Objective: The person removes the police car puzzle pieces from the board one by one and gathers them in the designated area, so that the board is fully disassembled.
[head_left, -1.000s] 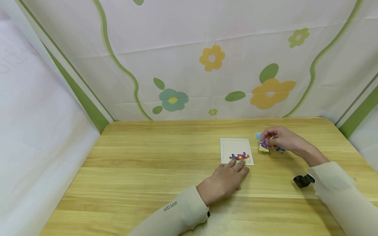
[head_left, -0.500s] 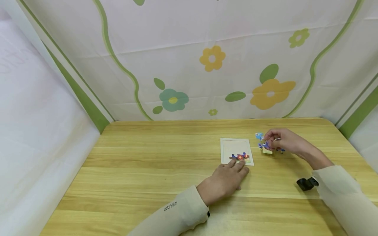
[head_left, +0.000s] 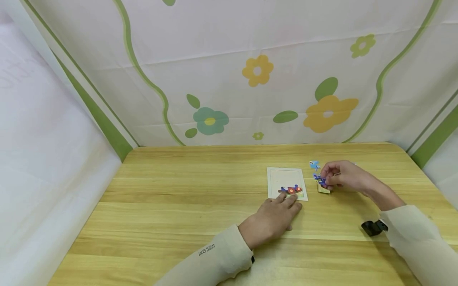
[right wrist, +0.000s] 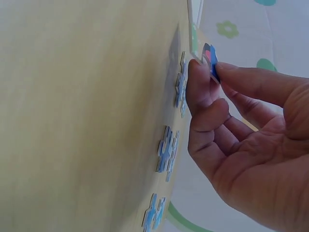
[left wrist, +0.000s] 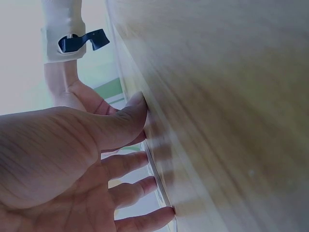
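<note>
My left hand [head_left: 273, 218] lies with fingers extended on the lower edge of a square white puzzle tray [head_left: 285, 171]. A joined red-and-blue vehicle picture [head_left: 291, 190] lies along the tray's bottom. To the tray's right, my right hand [head_left: 347, 174] pinches a jigsaw piece [right wrist: 213, 63] with blue and red print between thumb and fingertips. A cream-and-green piece [head_left: 324, 190] shows just below those fingertips in the head view. In the left wrist view, the fingertips [left wrist: 166, 212] of the left hand meet the tray's edge.
A light blue jigsaw piece [head_left: 315, 165] lies beyond the right hand's fingertips. Several loose pieces [right wrist: 166, 152] are spread on the wooden table [head_left: 171, 214] in the right wrist view. A flower-patterned cloth [head_left: 214, 79] hangs behind the table's back edge.
My right hand has shifted slightly right and toward me, uncovering more of the light blue piece. The cream-and-green piece has moved the same way. My left hand stays on the tray.
</note>
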`<state>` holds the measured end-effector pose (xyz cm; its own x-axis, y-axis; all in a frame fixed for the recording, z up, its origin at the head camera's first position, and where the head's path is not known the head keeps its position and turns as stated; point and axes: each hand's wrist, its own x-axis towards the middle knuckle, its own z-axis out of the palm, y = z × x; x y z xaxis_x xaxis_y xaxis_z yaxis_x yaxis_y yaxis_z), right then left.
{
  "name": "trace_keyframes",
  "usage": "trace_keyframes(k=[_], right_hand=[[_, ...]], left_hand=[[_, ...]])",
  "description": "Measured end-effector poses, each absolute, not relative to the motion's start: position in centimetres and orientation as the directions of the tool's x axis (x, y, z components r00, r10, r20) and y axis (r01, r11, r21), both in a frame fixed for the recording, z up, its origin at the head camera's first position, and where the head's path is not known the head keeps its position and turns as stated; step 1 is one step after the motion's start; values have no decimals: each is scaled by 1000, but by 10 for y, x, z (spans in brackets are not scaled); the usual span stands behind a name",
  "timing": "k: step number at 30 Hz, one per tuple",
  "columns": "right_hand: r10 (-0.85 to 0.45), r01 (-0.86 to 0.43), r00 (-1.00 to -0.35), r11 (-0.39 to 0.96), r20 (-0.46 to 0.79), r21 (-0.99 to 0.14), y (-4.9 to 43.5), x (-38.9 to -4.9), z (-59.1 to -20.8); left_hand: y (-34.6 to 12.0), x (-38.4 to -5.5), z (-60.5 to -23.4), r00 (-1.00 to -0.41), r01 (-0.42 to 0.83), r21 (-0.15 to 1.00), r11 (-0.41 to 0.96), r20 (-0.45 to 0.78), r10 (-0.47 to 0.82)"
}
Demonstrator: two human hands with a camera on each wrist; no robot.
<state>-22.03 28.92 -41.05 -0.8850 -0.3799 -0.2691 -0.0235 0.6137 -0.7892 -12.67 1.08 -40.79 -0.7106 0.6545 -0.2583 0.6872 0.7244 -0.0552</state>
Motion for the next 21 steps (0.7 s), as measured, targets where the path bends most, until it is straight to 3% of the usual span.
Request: trace_keyframes(k=[21], right_hand=[[-389, -59, -889, 619, -240, -783, 279, -213, -415]], left_hand=[[10, -128, -408, -705, 689, -48, 723, -276, 654]])
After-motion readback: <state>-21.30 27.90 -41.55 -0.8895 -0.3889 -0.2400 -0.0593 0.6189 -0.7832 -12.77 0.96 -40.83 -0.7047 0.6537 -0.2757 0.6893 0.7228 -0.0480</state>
